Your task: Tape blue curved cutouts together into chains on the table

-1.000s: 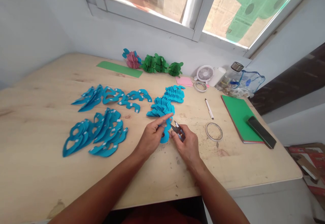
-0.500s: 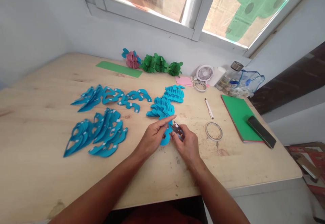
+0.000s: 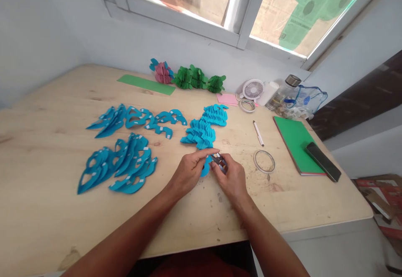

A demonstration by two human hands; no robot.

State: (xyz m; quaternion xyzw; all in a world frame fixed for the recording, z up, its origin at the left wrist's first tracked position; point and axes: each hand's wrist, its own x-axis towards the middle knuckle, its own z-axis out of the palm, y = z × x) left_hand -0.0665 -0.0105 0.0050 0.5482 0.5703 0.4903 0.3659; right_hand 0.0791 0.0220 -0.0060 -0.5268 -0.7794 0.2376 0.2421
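My left hand (image 3: 187, 170) is closed on a blue paper cutout (image 3: 205, 169), its index finger stretched out to the right. Much of the cutout is hidden behind the fingers. In my right hand (image 3: 232, 176) is a pair of small dark thread snips (image 3: 219, 162), whose tips are close to the left index finger. Just beyond the hands lies a bunched blue paper stack (image 3: 199, 133), with another blue stack (image 3: 215, 115) behind it. To the left, blue cutouts with white tape squares (image 3: 133, 164) rest in a spread-out heap, and more taped blue cutouts (image 3: 138, 117) lie above them.
Along the wall stand green paper figures (image 3: 198, 78), a pink-and-blue one (image 3: 162, 73), a small fan (image 3: 253, 89) and a bottle (image 3: 287, 88). At right lie a pen (image 3: 258, 133), a tape roll (image 3: 255, 167), a green pad (image 3: 297, 147) and a black phone-like object (image 3: 323, 161).
My left index finger has dipped slightly toward the snips, and less of the blue cutout shows below the hands. The camera view has shifted a little; the other things stay put.
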